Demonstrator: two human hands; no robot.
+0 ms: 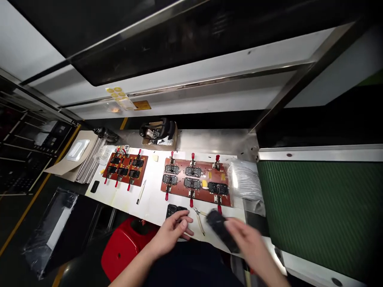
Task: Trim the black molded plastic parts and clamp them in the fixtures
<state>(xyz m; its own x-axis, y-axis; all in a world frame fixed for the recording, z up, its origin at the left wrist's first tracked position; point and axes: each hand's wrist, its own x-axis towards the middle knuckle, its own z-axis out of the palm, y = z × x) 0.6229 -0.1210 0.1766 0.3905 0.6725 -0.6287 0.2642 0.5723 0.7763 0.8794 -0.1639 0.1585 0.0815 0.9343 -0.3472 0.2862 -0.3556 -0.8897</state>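
Left hand (172, 232) comes in from the bottom left, forearm angled up across the near edge of the counter, palm down, fingers loosely curled and spread a little, nothing visibly held. Its fingertips are just beside a pair of black frames (172, 210) lying at the near edge; contact unclear. Right hand (247, 249) is raised at the bottom right, motion-blurred, fingers narrowed around a black plastic part (219, 230), which tilts across the near right edge. Exact grip is too blurred to see.

Small pliers (199, 221) with pale handles lie between the hands. Two red-brown fixture boards (194, 184) with red-handled toggle clamps sit on a white sheet (155, 207) mid-counter, the second board (125, 170) further left, both loaded with black frames. A clear bag of white cables (243, 180) lies at the right end, a pen-like tool (141, 191) left of center. Red stool (124, 250) below the near edge. Yellow label (142, 105) on the back panel is unreadable.
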